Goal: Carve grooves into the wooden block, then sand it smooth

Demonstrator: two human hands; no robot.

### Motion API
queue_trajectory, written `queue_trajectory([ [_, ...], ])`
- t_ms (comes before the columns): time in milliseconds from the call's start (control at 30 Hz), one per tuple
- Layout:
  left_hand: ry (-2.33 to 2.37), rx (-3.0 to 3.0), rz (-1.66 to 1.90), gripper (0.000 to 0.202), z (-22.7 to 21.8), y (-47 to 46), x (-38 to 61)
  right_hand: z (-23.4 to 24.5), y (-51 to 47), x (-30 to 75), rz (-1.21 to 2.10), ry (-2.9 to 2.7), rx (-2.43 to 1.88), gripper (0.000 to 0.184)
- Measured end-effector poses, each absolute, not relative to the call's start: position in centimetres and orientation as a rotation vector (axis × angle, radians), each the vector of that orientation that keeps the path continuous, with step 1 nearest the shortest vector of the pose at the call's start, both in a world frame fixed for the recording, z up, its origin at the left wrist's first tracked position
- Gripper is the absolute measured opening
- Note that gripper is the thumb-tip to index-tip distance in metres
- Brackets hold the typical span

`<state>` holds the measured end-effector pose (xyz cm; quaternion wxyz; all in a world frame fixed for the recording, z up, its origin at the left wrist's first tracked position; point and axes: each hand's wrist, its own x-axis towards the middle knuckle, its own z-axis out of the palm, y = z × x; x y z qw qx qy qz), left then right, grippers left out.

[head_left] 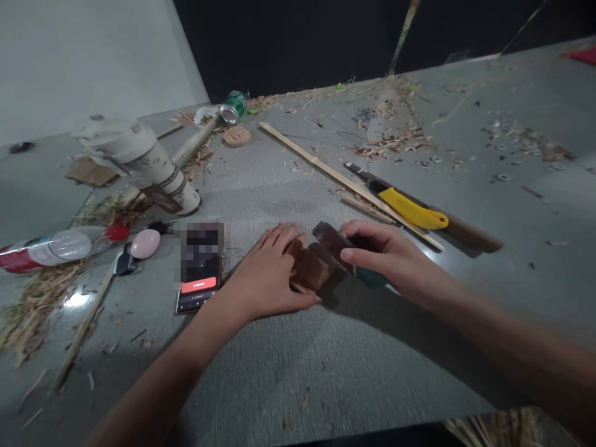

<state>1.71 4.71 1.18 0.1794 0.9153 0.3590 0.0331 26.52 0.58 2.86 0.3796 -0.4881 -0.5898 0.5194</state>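
My left hand (272, 273) lies low on the grey surface, its fingers and thumb curved around a small brown folded piece (311, 267). Whether that piece is wood, leather or card I cannot tell. Just to its right, my right hand (395, 254) grips a small dark block (333, 245) between thumb and fingers. Something teal shows under the right palm, and I cannot make out whether it belongs to the block. The block is tilted, with its near end close to the brown piece. A phone (200, 267) with a lit screen rests left of my left hand.
Beyond my right hand lie a yellow-handled cutter (412, 208), a long bamboo strip (321, 164) and a dark-bladed tool with a wooden handle (475, 233). A white cup (158, 164), a plastic bottle (60, 248), a green can (233, 107) and several shavings surround the work area.
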Motion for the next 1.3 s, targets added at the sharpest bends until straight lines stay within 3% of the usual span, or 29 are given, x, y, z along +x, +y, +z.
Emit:
queue_trajectory([
  [100,1.025,2.575,0.069,0.113,1.2,4.7,1.8,2.7,0.7,26.6,0.887,-1.878,-1.282,0.014],
  [167,1.030,2.583,0.069,0.113,1.0,4.7,1.7,2.5,0.6,26.5,0.653,-2.088,-1.250,0.023],
  [300,1.037,2.613,0.079,0.110,0.6,4.6,1.6,2.1,-0.2,26.0,0.420,-2.383,-1.209,0.032],
  [800,1.055,2.635,0.074,0.104,0.5,4.5,1.5,3.3,-3.0,24.4,0.262,-2.674,-1.412,0.023],
  [1000,1.159,2.651,0.091,0.101,1.1,3.7,2.0,3.3,-2.3,24.2,0.124,-2.652,-1.548,0.035],
  [1133,1.214,2.651,0.062,0.101,1.6,3.5,2.4,3.4,-2.3,24.0,0.159,-2.721,-1.508,0.027],
  [1300,1.224,2.669,0.042,0.099,1.8,3.5,2.4,3.7,-2.5,24.2,0.156,-2.733,-1.494,0.032],
])
